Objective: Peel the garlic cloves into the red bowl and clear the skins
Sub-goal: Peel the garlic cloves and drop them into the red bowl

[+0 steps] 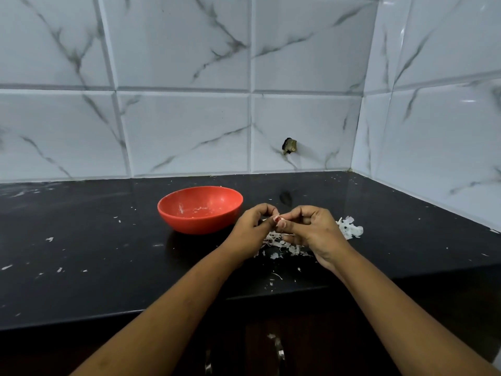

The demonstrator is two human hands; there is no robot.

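One red bowl [200, 208]. Two hands: the left hand [250, 230] and the right hand [318, 229]. One garlic clove [280, 221], mostly hidden. One loose heap of garlic skins [350, 229], its pieces too many to count, like the white flecks [49, 239] on the one counter [108, 272]. One dark stub [289, 145] on the wall.

Home kitchen: black stone counter [81, 267], marble-look wall tiles [184, 131], cabinet handle [279, 351].
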